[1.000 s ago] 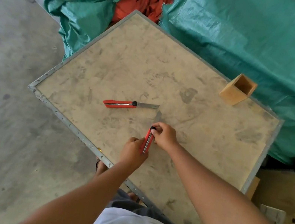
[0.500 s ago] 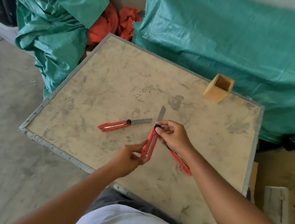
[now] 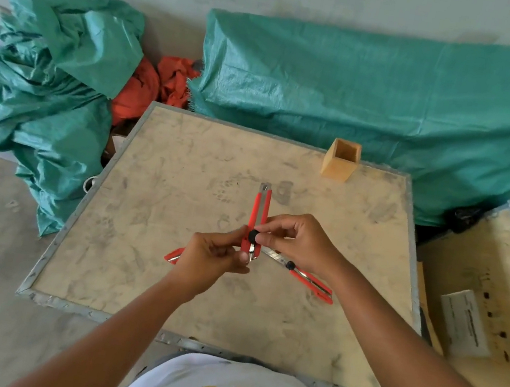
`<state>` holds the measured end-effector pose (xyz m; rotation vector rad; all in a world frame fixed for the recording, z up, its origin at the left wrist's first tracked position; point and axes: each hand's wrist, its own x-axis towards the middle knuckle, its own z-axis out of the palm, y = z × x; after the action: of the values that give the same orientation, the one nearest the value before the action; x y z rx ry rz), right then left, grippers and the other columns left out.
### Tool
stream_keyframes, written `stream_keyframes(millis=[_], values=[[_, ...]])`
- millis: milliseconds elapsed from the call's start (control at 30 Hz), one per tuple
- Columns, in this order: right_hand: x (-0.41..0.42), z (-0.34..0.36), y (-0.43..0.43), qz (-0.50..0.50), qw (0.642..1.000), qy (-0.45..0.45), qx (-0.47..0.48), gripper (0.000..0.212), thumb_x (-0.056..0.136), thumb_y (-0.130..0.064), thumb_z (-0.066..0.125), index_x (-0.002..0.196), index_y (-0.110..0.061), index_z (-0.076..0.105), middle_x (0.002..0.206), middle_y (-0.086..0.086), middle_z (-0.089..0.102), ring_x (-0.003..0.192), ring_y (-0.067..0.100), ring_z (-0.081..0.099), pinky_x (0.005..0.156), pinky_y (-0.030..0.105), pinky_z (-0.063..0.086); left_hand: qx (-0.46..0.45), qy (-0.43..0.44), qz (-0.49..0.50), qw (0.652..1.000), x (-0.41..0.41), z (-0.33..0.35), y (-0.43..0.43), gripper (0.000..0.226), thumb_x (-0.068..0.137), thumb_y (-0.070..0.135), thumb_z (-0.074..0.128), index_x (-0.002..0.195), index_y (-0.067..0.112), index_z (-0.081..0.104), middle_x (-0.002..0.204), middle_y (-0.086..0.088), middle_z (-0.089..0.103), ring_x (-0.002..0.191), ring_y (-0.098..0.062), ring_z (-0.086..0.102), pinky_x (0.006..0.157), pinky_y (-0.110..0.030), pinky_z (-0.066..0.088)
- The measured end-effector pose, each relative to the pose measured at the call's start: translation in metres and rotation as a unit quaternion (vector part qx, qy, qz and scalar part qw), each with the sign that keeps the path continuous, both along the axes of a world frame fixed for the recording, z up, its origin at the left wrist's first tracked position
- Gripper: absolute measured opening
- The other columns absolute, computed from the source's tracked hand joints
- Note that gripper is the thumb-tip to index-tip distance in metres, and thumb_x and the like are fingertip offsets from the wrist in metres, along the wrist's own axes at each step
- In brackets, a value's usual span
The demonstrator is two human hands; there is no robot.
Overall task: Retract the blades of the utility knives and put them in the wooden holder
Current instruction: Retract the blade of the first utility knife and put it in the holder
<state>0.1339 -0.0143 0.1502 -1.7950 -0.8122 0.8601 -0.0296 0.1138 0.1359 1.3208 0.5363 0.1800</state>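
Blade on the red utility knife you're pinching in both hands is basically slid back in now versus half a second ago, so next stop's the wooden holder at the bench's far edge.

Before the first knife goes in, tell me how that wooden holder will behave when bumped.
The wooden holder looks small and hollow, so probably light and liable to slide on the dusty table. It stands taller than wide, so a sideways knock near its rim may tip it. It sits close to the table's far edge.
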Motion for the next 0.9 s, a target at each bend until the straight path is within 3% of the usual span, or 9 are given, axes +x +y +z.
stream_keyframes(millis=[100,200,333,533,700,900], values=[[-0.006,0.008,-0.006,0.016,0.999,-0.02,0.019,0.018,0.08,-0.016,0.084,0.098,-0.02,0.083,0.104,-0.005,0.08,0.097,0.013,0.075,0.091,0.027,0.058,-0.006,-0.012,-0.003,1.0,-0.001,0.004,0.003,0.048,0.083,-0.013,0.066,0.128,0.003,0.06,0.111,-0.024,0.072,0.099,-0.038,0.067,0.078,-0.041,0.063],[-0.01,0.013,-0.013,0.016,0.999,-0.038,0.017,0.02,0.081,-0.019,0.085,0.1,-0.022,0.083,0.107,-0.008,0.078,0.097,0.012,0.073,0.087,0.024,0.058,-0.008,-0.022,-0.014,1.0,-0.002,0.007,0.002,0.048,0.082,-0.012,0.067,0.128,0.002,0.06,0.113,-0.024,0.072,0.107,-0.048,0.064,0.08,-0.045,0.062],[-0.015,0.016,-0.018,0.012,0.998,-0.055,0.013,0.032,0.084,-0.021,0.082,0.115,-0.03,0.077,0.115,-0.013,0.073,0.089,0.012,0.068,0.077,0.019,0.055,-0.011,-0.034,-0.028,0.999,-0.001,0.011,0.001,0.048,0.082,-0.012,0.068,0.125,0.009,0.064,0.111,-0.018,0.074,0.109,-0.045,0.065,0.082,-0.047,0.061],[-0.021,0.019,-0.022,-0.038,0.996,-0.082,0.01,0.018,0.078,-0.031,0.087,0.093,-0.027,0.076,0.105,-0.013,0.069,0.081,0.004,0.061,0.07,0.024,0.054,-0.011,-0.037,-0.029,0.999,0.001,0.016,-0.003,0.05,0.08,-0.013,0.069,0.123,0.012,0.065,0.113,-0.018,0.074,0.107,-0.047,0.065,0.082,-0.049,0.061],[-0.016,0.023,-0.027,0.003,0.997,-0.072,0.012,0.025,0.086,-0.028,0.08,0.108,-0.039,0.076,0.115,-0.016,0.067,0.091,0.009,0.065,0.074,0.024,0.057,-0.012,-0.041,-0.031,0.999,0.003,0.02,-0.007,0.05,0.081,-0.012,0.068,0.127,0.008,0.063,0.112,-0.014,0.075,0.107,-0.034,0.07,0.083,-0.046,0.061],[-0.011,0.026,-0.032,-0.002,0.994,-0.104,0.012,0.016,0.08,-0.03,0.085,0.092,-0.033,0.076,0.102,-0.015,0.065,0.088,0.008,0.062,0.073,0.028,0.056,-0.003,-0.033,-0.022,0.999,0.009,0.021,-0.016,0.053,0.078,-0.015,0.069,0.123,0.012,0.065,0.107,-0.011,0.077,0.093,-0.027,0.072,0.084,-0.048,0.061]])
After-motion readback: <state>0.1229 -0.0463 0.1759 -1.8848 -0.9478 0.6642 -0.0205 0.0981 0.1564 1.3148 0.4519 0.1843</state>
